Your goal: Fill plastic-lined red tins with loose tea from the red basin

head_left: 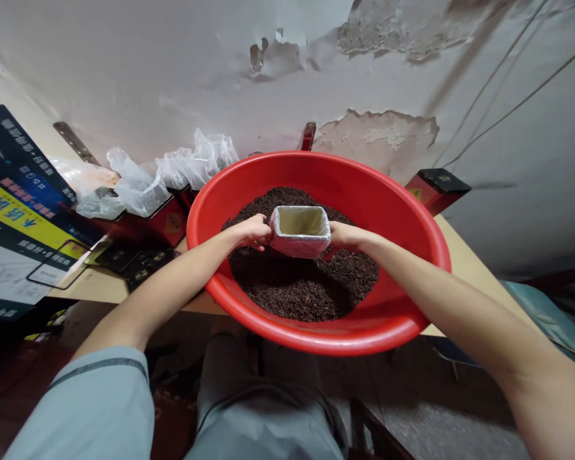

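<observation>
A big red basin (412,211) rests on the table edge in front of me, part-filled with dark loose leaves (306,287). Over the leaves I hold a small square box (300,231) lined with a clear plastic bag, its mouth open upward. My left hand (252,230) grips the box's left side, fingers curled. My right hand (344,236) grips its right side. The box's inside looks empty and pale.
Crumpled clear plastic bags (172,169) lie on red boxes (163,220) left of the basin. Printed dark and yellow cartons (14,211) stand at far left. Another red box (436,186) sits behind the basin at right. A peeling wall rises behind. My knees are below the table.
</observation>
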Demonstrator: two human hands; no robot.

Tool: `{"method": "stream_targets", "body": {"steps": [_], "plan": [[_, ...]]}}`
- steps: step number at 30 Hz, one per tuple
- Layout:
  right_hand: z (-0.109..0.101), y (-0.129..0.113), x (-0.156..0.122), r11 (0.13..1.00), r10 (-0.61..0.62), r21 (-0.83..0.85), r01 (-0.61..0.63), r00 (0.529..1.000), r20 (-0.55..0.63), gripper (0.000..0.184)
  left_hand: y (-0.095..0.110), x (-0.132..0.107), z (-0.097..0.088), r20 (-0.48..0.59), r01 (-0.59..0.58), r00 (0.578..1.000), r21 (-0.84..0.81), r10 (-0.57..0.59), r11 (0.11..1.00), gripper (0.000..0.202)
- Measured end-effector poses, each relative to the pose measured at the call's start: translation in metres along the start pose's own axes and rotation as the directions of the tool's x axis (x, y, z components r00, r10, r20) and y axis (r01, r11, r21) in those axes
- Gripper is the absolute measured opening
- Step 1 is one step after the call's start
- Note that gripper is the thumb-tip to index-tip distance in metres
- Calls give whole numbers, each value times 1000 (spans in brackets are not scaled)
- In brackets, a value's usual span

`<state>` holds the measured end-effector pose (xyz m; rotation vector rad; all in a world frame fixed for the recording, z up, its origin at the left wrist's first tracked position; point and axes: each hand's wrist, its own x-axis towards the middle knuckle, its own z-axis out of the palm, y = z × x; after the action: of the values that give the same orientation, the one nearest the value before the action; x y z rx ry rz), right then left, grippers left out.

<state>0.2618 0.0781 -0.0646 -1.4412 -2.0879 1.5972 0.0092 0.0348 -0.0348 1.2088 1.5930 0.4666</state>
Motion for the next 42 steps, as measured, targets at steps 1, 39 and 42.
{"method": "stream_targets", "body": {"steps": [1,39,42], "plan": [[2,1,2,1000,8,-16,-8,1000,16,54,-1,0,0,-17,-4,1000,20,4,1000,84],[-20,-23,6,698,-318,-715,33,909,-268,29,-1,13,-17,-59,-171,981,181,185,968,49],[-24,-22,5,682,-308,-731,19,914,-264,28,-1,9,-17,-65,-176,979,209,193,962,53]]}}
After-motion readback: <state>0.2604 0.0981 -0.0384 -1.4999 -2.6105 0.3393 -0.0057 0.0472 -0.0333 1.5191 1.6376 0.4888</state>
